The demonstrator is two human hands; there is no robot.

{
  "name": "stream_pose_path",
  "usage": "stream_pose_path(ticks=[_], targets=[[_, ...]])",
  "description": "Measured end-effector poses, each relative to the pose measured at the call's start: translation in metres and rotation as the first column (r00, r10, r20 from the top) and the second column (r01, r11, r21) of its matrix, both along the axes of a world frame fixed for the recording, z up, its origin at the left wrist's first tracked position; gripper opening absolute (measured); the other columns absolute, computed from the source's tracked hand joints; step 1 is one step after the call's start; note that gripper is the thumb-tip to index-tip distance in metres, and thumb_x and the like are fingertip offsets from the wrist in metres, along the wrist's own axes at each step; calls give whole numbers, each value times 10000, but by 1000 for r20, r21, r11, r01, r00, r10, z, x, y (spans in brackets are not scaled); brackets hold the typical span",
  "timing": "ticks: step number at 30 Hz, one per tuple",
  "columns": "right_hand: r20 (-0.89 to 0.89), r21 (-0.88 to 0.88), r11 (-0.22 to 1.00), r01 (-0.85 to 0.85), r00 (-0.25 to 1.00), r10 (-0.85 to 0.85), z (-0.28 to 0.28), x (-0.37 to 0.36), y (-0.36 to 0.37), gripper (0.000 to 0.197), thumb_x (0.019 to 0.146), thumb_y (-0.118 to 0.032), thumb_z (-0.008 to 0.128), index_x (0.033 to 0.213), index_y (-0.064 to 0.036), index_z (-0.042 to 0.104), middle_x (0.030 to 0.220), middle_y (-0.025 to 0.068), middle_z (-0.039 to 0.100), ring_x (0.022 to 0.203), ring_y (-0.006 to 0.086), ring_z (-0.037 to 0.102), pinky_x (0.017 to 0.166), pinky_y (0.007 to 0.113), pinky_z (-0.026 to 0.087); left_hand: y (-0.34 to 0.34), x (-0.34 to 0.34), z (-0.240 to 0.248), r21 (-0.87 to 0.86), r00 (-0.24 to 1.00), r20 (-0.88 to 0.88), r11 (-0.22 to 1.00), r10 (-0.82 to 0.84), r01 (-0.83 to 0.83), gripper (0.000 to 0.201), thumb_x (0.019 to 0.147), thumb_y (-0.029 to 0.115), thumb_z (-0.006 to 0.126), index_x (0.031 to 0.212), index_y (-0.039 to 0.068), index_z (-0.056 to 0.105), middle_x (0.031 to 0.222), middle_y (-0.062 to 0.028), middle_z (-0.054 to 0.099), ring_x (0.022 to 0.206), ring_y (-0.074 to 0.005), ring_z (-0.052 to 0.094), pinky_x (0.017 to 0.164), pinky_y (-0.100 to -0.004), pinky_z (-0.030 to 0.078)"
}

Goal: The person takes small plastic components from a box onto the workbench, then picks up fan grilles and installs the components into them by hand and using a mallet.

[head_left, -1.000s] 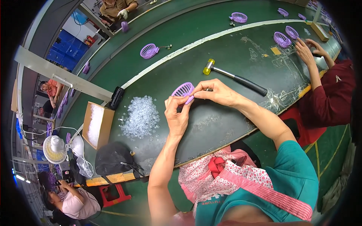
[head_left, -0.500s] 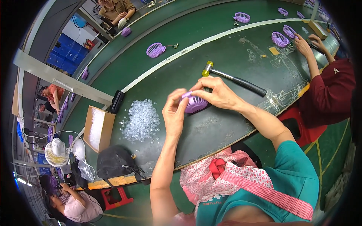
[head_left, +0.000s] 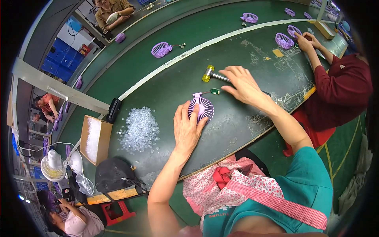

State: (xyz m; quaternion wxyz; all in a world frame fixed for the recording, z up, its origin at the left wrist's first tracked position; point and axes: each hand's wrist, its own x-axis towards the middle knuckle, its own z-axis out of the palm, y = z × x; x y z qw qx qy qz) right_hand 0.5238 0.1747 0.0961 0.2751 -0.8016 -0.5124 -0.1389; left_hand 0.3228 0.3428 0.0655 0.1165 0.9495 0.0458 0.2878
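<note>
A round purple slotted fan cover (head_left: 206, 106) lies on the dark green bench, its ribbed face up. My left hand (head_left: 187, 128) holds it down, fingers along its left side and over the ribs. From the cover's short neck a wire runs to a small green circuit board (head_left: 214, 91). Beyond it lies a mallet with yellow faces (head_left: 209, 74) and a metal shaft. Over the mallet's handle, my right hand (head_left: 245, 87) is open with its fingers stretched out; it hides most of the handle, and contact cannot be made out.
Left of my left hand lies a heap of small clear plastic pieces (head_left: 140, 129), beside an open cardboard box (head_left: 96, 140) of similar pieces. A black bag (head_left: 115, 175) sits at the bench edge. A co-worker in dark red (head_left: 339, 91) handles purple covers at the right.
Both hands were together at the purple cover. Now it lies flat under my left hand, and my right hand has let go and moved right to the mallet's handle.
</note>
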Motion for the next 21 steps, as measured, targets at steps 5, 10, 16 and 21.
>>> stream_pose_path(ticks=[5,10,16,21], targets=[[-10,-114,988,109,994,-111,-20,15,-13,267,912,-125,626,1149,-1,611,1030,140,571,957,309,553,801,421,455,-5,2,-1,-12,998,55,1000,-16,17,470,760,165,801,1175,28,625,1177,-171,552,1099,-357,525,907,-454,465],[-265,257,966,-28,959,99,33,-19,-6,265,980,-82,547,1232,-13,590,838,163,550,690,309,572,636,400,452,-3,-2,0,21,993,117,999,-26,24,428,730,162,812,1100,18,651,1048,-127,600,994,-325,578,828,-424,503],[-305,86,969,-231,920,246,-4,-31,0,285,973,-211,573,1177,-26,649,1025,239,677,896,422,661,740,472,532,-2,-2,0,44,989,133,997,-65,59,405,731,159,806,1081,22,654,1025,-117,603,979,-308,585,820,-412,506],[-197,-61,998,24,980,-36,5,-4,-1,259,918,-124,630,1155,-21,651,1014,159,651,930,357,626,790,420,507,39,-3,4,136,971,221,983,88,-120,316,815,126,720,1117,71,646,1014,-70,626,979,-251,584,829,-398,435]])
